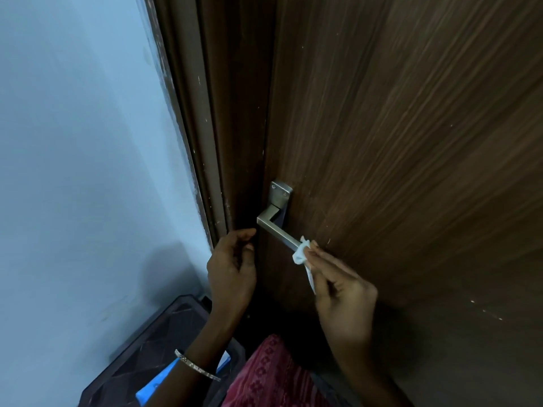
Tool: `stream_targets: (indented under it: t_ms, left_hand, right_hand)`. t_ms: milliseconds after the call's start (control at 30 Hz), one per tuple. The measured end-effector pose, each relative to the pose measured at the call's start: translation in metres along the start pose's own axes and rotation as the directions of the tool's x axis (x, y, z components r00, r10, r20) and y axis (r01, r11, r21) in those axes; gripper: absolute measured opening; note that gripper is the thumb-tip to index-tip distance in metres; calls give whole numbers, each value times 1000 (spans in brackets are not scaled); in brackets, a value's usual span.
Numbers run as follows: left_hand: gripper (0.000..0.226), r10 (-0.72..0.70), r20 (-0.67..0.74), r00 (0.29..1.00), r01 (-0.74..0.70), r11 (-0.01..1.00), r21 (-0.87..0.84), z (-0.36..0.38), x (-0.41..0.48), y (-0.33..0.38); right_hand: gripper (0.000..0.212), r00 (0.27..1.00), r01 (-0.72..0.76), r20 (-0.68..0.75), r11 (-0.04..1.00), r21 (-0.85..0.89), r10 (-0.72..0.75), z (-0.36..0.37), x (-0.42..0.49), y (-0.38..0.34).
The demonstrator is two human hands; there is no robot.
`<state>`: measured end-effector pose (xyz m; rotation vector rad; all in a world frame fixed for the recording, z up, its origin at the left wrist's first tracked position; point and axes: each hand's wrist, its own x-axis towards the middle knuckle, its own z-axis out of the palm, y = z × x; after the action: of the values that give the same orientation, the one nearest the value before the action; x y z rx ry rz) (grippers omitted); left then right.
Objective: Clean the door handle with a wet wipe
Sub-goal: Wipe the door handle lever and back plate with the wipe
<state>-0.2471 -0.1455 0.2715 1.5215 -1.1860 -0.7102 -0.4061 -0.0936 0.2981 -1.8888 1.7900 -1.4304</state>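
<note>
Door point(411, 127): dark wood grain.
Wall point(73, 142): pale blue, 9 o'clock.
R hand point(343, 292): pinches wet wipe point(301, 254) on door handle point(279, 235) tip.
L hand point(232, 268): curled at door edge, grip unclear.

A pale blue wall point(73, 142) filled nine o'clock, a wood-grain door point(411, 113) three, a dark crate point(164, 327) (patterned top) seven.

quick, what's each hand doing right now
Left hand: fingers curled at the door edge; grip cannot be told.
Right hand: pinching the wet wipe against the door handle tip.
</note>
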Motion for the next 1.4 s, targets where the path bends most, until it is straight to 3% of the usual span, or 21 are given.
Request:
stream_targets:
  t_ms: [67, 200, 467, 633, 767, 833, 900, 967, 1033, 1100, 1167, 1267, 1400]
  left_hand:
    - [28, -3, 3, 1000, 3, 1000, 1, -1, -2, 0]
    - [28, -20, 15, 1000, 20, 1000, -5, -4, -4, 1]
    - [29, -10, 6, 1000, 10, 1000, -17, -9, -3, 7]
    - [30, 29, -11, 1000, -29, 999, -20, -10, -1, 9]
    - [30, 41, 3, 999, -41, 999, -18, -7, -4, 7]
    - [31, 44, 19, 999, -44, 999, -18, -6, -6, 6]
    - [32, 48, 36, 998, -47, 999, -20, -3, -8, 8]
    - [33, 52, 55, 997, -50, 998, -32, 0, -10, 10]
    - [34, 53, 80, 995, -50, 998, -41, 2, -12, 12]
    - [34, 33, 109, 994, -28, 998, -53, 3, -15, 11]
    - [33, 9, 125, 992, 0, 998, -66, 3, -17, 8]
    - [32, -3, 135, 991, 13, 997, -70, 2, -20, 5]
    - [26, -27, 134, 991, 38, 996, -79, 2, -22, 7]
  right_hand:
    - [38, 987, 158, 37, 974, -163, -154, 6, 4, -4]
    - [44, 962, 253, 193, 898, -361, -194, 16, 18, -16]
    - [45, 924, 325, 327, 862, -390, -201, 52, 53, -43]
    - [45, 942, 280, 274, 901, -331, -193, 34, 39, -30]
    - [47, 974, 207, 142, 944, -258, -175, 4, 11, -7]
    - [40, 997, 77, 39, 990, -122, -72, -1, 6, 0]
    - [31, 985, -173, 6, 976, 133, 174, 0, 7, 2]
    - [23, 887, -451, 116, 788, 419, 447, 4, 11, 2]
    - [23, 742, -631, 322, 452, 631, 588, 6, 15, 6]
    - [25, 583, -706, 519, 74, 704, 626, 6, 20, 8]
    - [29, 460, -699, 659, -215, 682, 595, 7, 23, 9]
    - [27, 364, -652, 764, -440, 617, 533, 9, 24, 9]
    - [23, 307, -605, 808, -552, 574, 503, 16, 18, 3]
